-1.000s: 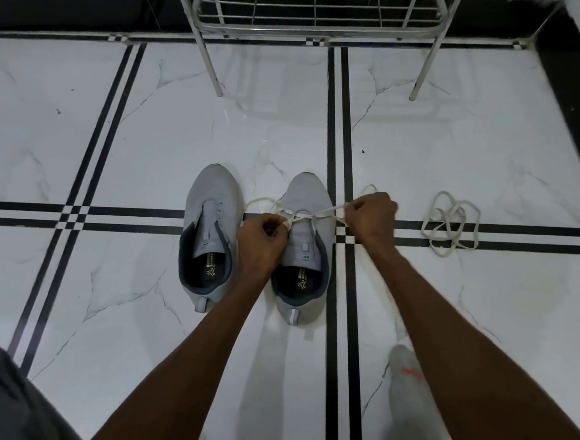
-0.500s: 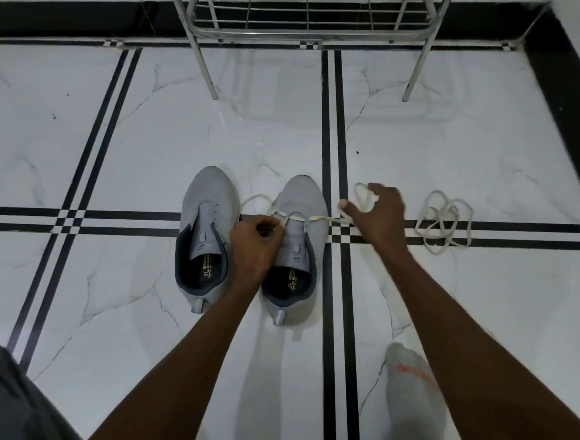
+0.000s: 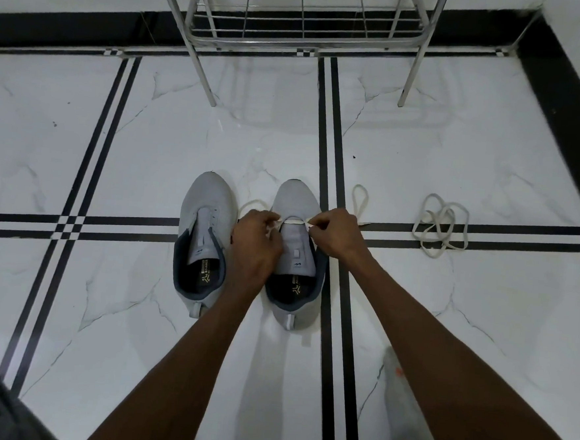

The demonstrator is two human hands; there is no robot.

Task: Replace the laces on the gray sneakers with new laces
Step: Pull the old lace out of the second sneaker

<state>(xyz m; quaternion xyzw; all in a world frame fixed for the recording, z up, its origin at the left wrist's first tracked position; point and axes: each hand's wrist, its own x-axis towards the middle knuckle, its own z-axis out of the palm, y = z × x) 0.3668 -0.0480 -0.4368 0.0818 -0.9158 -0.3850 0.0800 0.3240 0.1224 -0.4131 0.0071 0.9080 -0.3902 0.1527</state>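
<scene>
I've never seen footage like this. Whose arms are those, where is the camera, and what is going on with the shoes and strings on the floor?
There is no machine here. The camera sits on a person's head and looks forward and down, so the two bare arms reaching in from the bottom belong to the person wearing it.

On the white tiled floor stand two gray sneakers side by side. The left sneaker has no lace in it. The left hand and right hand are both at the right sneaker, each pinching part of a cream lace that runs across its lowest eyelets. The lace's loose ends trail onto the floor on either side.

Further right lies a second lace in a loose tangle, untouched. At the top is the bottom of a metal wire rack.
</scene>
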